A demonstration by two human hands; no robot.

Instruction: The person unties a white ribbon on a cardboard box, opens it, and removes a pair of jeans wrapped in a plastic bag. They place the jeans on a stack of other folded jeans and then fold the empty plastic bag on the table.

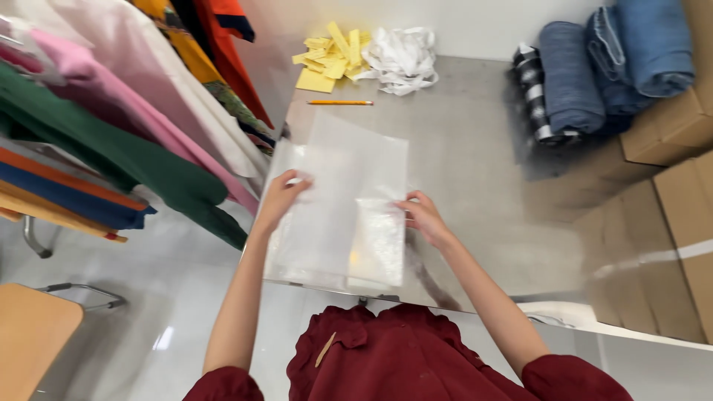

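Left hand point(282, 194) and right hand point(422, 215) each pinch one clear plastic bag point(338, 204). One yellow pencil point(340, 102) lies beyond

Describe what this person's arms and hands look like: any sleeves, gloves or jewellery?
Both hands, left hand and right hand, are bare, with no gloves. No rings or watch show. The forearms are uncovered; dark red sleeves end near the elbows, matching a ruffled dark red top.

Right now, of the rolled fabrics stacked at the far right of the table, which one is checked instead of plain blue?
The leftmost roll, black-and-white checked, lying at the edge of the stack; the other rolls beside it are plain blue denim.
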